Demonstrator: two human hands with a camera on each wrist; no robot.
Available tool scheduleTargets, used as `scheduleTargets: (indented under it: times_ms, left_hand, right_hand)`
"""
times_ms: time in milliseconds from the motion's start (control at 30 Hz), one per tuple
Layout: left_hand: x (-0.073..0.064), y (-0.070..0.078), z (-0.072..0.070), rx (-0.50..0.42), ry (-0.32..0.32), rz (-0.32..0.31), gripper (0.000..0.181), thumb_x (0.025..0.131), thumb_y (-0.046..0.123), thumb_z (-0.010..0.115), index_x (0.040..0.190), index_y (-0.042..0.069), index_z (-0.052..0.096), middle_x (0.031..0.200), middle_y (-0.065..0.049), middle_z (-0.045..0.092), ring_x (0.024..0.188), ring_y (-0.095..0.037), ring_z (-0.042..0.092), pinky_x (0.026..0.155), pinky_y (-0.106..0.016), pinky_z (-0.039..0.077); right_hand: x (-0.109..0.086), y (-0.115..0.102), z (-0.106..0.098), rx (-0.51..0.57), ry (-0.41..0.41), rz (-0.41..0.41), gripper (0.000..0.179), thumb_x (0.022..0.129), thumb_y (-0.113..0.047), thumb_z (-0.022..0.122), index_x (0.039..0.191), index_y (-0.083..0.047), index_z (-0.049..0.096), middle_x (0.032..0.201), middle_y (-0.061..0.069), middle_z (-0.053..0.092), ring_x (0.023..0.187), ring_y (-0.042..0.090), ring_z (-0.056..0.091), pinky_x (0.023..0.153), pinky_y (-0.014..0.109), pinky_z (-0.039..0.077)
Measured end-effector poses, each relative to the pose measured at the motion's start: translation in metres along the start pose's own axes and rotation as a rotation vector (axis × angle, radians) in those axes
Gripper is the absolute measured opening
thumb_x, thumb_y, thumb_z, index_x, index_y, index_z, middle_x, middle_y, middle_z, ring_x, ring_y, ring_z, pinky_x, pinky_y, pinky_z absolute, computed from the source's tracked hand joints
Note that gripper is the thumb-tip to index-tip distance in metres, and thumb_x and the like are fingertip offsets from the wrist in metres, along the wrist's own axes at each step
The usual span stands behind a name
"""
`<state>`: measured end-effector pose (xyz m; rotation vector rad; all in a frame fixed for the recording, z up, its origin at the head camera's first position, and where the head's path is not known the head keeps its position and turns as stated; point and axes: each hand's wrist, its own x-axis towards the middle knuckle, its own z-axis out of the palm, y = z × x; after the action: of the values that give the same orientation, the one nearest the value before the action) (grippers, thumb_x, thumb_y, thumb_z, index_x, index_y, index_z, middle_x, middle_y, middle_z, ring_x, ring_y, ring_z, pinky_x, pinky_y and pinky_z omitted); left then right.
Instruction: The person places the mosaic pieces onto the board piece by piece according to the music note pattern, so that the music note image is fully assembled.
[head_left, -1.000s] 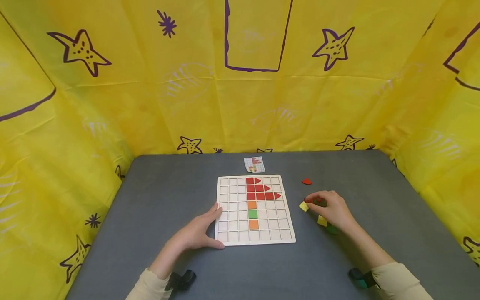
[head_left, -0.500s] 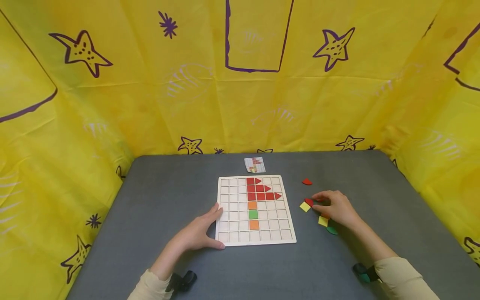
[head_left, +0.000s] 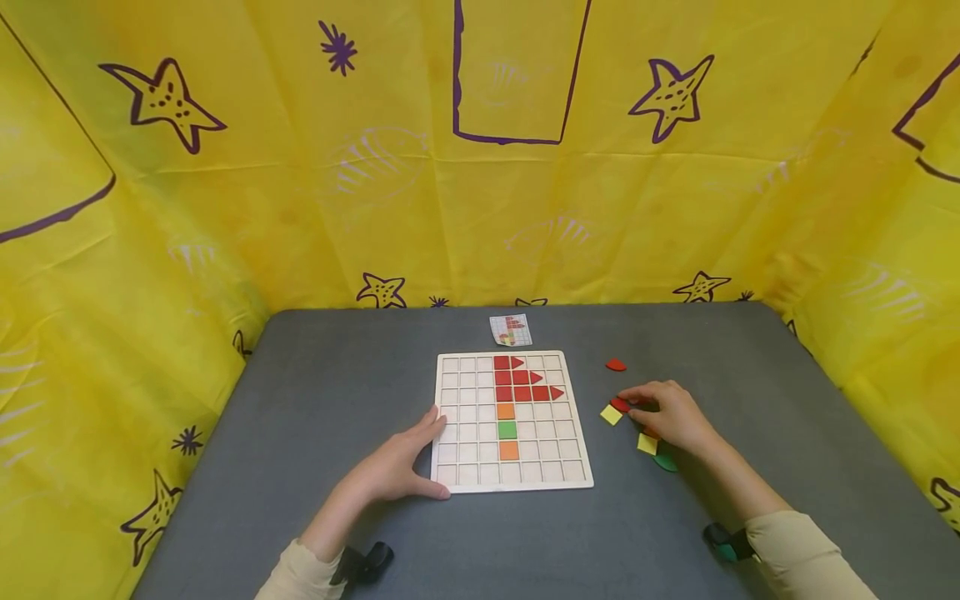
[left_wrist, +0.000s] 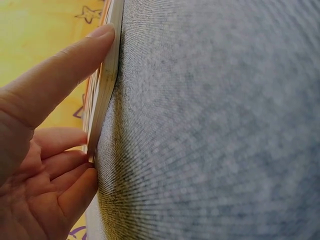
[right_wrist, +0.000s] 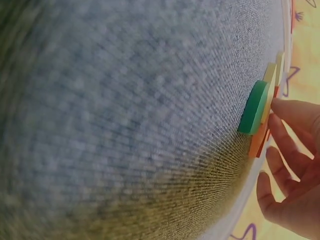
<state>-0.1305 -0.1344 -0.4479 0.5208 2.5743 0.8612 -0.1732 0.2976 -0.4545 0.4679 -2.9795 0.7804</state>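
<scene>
Twelve flat, matt pieces [head_left: 503, 378] lie in a pale wooden grid board [head_left: 457, 457], seven cells each way, with raised dividers and rounded corners. Red squares end in red triangles across the three far rows; orange, green and orange squares continue down the fourth column. At the board's near left corner, the left hand [head_left: 397, 464] has thumb and fingers apart, touching its edges.

Right of the board, the right hand [head_left: 672, 417] has its thumb and index finger at a rounded red piece [head_left: 618, 404]; whether they pinch it I cannot tell. Between that piece and the board lies a yellow square [head_left: 611, 416]; farther right of the board are another yellow square [head_left: 647, 445], a curved green piece [head_left: 665, 462] and an orange piece [right_wrist: 255, 145].

Beyond the board, a small card [head_left: 511, 330] on the table [head_left: 352, 358] bears a printed grid with coloured shapes; its finer print is unreadable.
</scene>
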Motion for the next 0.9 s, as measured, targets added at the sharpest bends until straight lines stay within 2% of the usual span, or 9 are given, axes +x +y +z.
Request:
scheduleTargets:
  times_ms: [133, 400, 667, 900]
  left_hand:
    - [0.0006, 0.0000, 0.0006, -0.005, -0.003, -0.012, 0.104, 0.065, 0.038, 0.086, 0.148, 0.009, 0.032, 0.158, -0.010, 0.017, 0.143, -0.031, 0.026, 0.109, -0.051, 0.030]
    - [-0.0002, -0.0003, 0.0006, -0.009, 0.004, -0.001, 0.102, 0.065, 0.036, 0.086, 0.148, 0.009, 0.032, 0.158, -0.010, 0.018, 0.142, -0.032, 0.027, 0.109, -0.051, 0.030]
    - [-0.0011, -0.0003, 0.0002, -0.010, 0.010, 0.010, 0.102, 0.065, 0.035, 0.086, 0.148, 0.008, 0.032, 0.158, -0.011, 0.018, 0.142, -0.032, 0.027, 0.109, -0.051, 0.030]
    - [-0.0007, 0.0000, 0.0002, -0.019, 0.002, 0.005, 0.102, 0.066, 0.036, 0.086, 0.148, 0.009, 0.032, 0.158, -0.010, 0.017, 0.143, -0.032, 0.026, 0.110, -0.052, 0.030]
  right_hand:
    - [0.0006, -0.0009, 0.0001, 0.004, -0.006, 0.005, 0.029, 0.081, -0.008, 0.072, 0.110, -0.010, 0.072, 0.100, 0.007, 0.070, 0.087, 0.021, 0.051, 0.076, 0.036, 0.038]
    - [0.0050, 0.0000, 0.0021, 0.029, -0.020, 0.058, 0.028, 0.081, -0.018, 0.075, 0.108, -0.009, 0.071, 0.090, 0.002, 0.068, 0.084, 0.019, 0.048, 0.073, 0.034, 0.036]
    - [0.0066, 0.0001, 0.0039, -0.001, 0.018, -0.021, 0.028, 0.080, -0.012, 0.074, 0.108, -0.008, 0.072, 0.092, 0.004, 0.071, 0.083, 0.020, 0.053, 0.075, 0.036, 0.039]
    - [0.0082, -0.0068, 0.0027, -0.008, 0.023, 0.049, 0.028, 0.079, -0.023, 0.077, 0.104, -0.009, 0.072, 0.086, 0.001, 0.068, 0.082, 0.021, 0.050, 0.072, 0.035, 0.038]
